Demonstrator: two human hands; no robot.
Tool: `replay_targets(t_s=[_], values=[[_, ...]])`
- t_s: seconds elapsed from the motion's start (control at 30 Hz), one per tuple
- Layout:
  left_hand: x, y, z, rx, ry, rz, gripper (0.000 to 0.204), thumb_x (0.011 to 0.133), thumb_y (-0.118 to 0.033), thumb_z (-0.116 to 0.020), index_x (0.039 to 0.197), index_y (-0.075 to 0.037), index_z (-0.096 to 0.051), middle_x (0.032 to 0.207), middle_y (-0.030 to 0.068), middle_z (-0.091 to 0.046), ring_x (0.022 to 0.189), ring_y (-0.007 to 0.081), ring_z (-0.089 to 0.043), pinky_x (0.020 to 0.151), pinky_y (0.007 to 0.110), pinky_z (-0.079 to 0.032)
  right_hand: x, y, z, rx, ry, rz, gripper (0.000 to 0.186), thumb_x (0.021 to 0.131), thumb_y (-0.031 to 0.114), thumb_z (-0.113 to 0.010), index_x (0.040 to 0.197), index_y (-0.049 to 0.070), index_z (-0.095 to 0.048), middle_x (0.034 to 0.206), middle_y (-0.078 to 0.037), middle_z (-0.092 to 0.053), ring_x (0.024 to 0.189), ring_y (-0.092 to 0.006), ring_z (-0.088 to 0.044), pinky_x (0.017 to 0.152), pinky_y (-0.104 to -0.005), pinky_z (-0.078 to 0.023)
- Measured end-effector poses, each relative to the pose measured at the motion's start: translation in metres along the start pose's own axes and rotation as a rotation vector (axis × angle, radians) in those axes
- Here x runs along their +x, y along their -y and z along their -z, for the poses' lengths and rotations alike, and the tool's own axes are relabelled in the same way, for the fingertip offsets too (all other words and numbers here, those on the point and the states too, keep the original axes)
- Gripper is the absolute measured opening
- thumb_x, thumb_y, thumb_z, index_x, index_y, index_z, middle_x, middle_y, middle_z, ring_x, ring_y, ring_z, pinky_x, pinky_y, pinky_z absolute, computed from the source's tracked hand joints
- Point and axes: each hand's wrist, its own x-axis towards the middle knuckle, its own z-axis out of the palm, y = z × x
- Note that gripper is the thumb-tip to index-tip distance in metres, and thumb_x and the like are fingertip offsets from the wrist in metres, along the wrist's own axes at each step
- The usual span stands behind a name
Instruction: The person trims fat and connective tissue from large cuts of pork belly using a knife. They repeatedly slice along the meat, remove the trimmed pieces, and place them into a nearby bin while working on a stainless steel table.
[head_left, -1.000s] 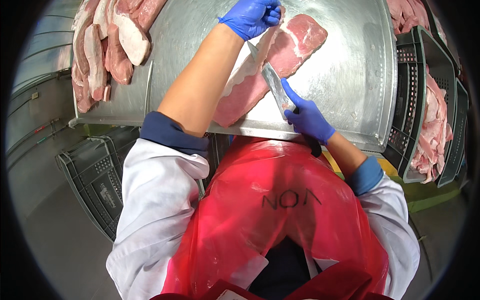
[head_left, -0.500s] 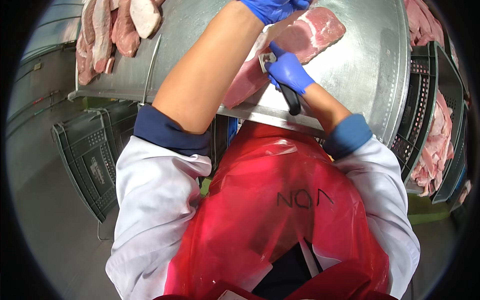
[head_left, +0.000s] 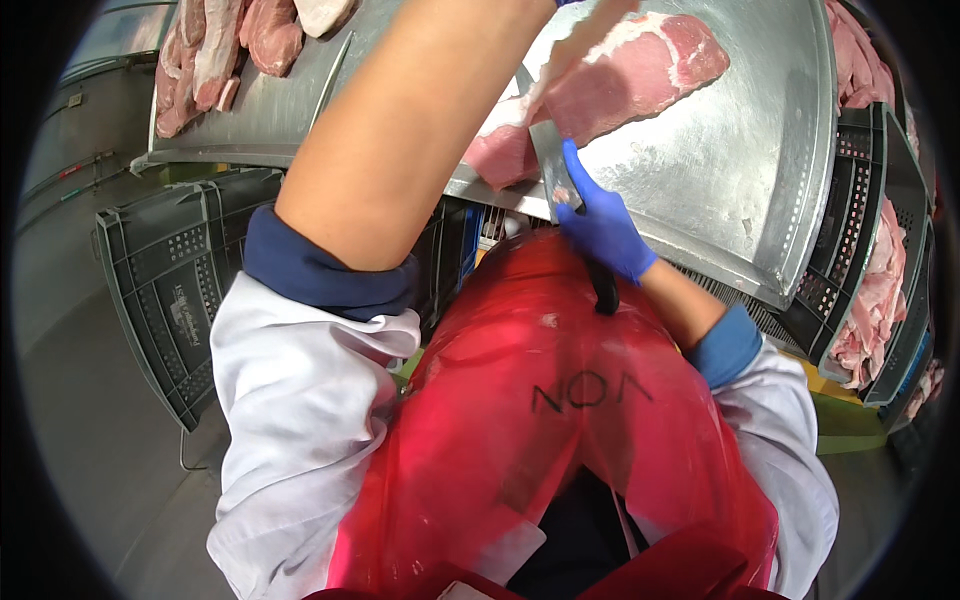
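Note:
A pink meat slab with white fat (head_left: 650,80) lies on the metal work surface (head_left: 725,185). A long strip (head_left: 570,55) lifts from it toward the top edge, where my left hand (head_left: 563,3) is almost out of view, its fingers hidden. My right hand (head_left: 608,228), in a blue glove, is closed on a knife with a black handle (head_left: 605,290), thumb stretched along the wide blade (head_left: 550,160). The blade crosses the slab's near side below the strip.
Several meat pieces (head_left: 210,60) lie at the upper left beside a thin rod (head_left: 330,80). Dark crates stand lower left (head_left: 150,290) and at the right (head_left: 840,250), where pink trimmings (head_left: 870,310) sit. More meat (head_left: 860,55) is at the upper right. My red apron (head_left: 520,420) fills the lower middle.
My left hand has moved up, mostly out of view, with the strip stretched upward. My right hand rose with the knife, then came back down toward the front edge. The view has shifted slightly.

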Motion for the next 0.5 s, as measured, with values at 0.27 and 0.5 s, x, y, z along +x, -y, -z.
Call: replay_targets(t_s=[0.27, 0.5], values=[[-0.051, -0.035, -0.026, 0.083, 0.097, -0.139, 0.011, 0.095, -0.003, -0.054, 0.084, -0.006, -0.053, 0.071, 0.0029, -0.052, 0.059, 0.0092, -0.046, 0.049, 0.021, -0.036, 0.026, 0.019, -0.047, -0.155, -0.076, -0.014, 0.071, 0.097, 0.024, -0.052, 0.159, 0.007, -0.023, 0.086, -0.027, -0.068, 0.073, -0.0363, -0.069, 0.067, -0.0459, -0.054], [-0.114, -0.064, -0.055, 0.006, 0.255, -0.234, 0.011, 0.093, -0.002, -0.053, 0.083, -0.006, -0.053, 0.071, 0.0033, -0.051, 0.06, 0.01, -0.046, 0.05, 0.022, -0.036, 0.067, 0.034, -0.058, -0.045, -0.112, -0.07, 0.078, 0.094, 0.012, -0.055, 0.162, 0.022, -0.019, 0.072, -0.016, -0.067, 0.054, -0.0192, -0.062, 0.056, -0.0346, -0.054]])
